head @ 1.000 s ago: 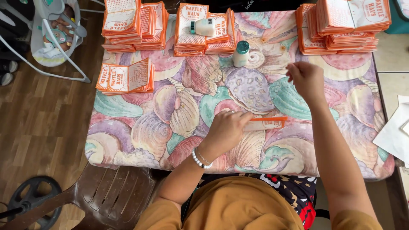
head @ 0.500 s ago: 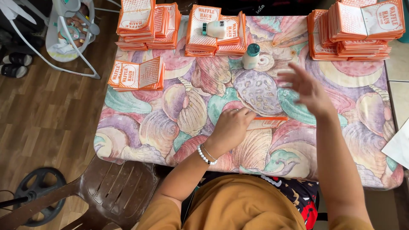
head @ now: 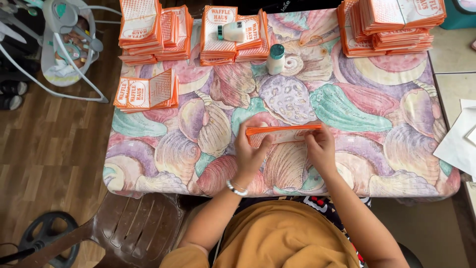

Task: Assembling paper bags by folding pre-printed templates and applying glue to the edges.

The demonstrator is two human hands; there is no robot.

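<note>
My left hand [head: 250,149] and my right hand [head: 321,148] both grip a flat orange and white paper bag [head: 282,134], one at each end, just above the table with the seashell-print cloth [head: 347,104]. The bag is seen almost edge-on, tilted up toward me. A bead bracelet is on my left wrist. Stacks of similar orange bags lie along the far edge: far left [head: 153,30], far middle [head: 233,37] and far right [head: 391,25].
A small stack of bags [head: 146,92] lies at the left. A white bottle with a teal cap [head: 275,58] stands near the middle stacks; another bottle [head: 233,31] lies on a stack. A brown plastic chair [head: 134,228] and a baby swing [head: 69,44] are on the left.
My right hand came back from reaching toward the far right and now grips the bag's right end. My left hand lifted the bag off the cloth.
</note>
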